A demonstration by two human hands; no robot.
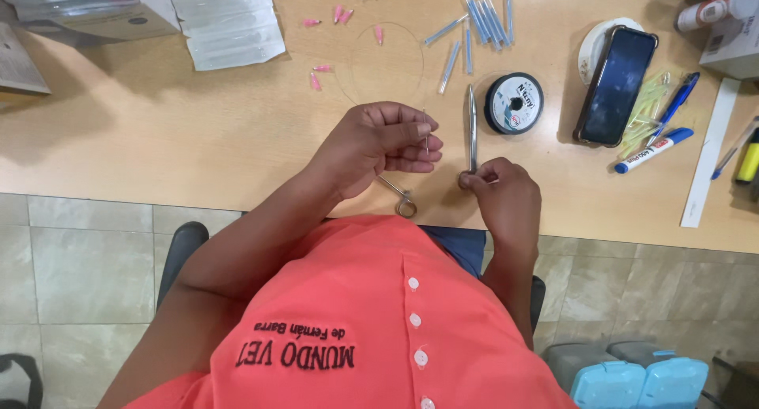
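Fingers (pixel 421 147) of left hand (pixel 379 144) pinching a thin needle (pixel 427 132), right hand (pixel 498 189) clamped on forceps (pixel 473 128) — threading stage, calling for steady alignment.

One head-worn camera looked steeply down from close above, facing the near edge of the pale wooden worktop (pixel 198 140).
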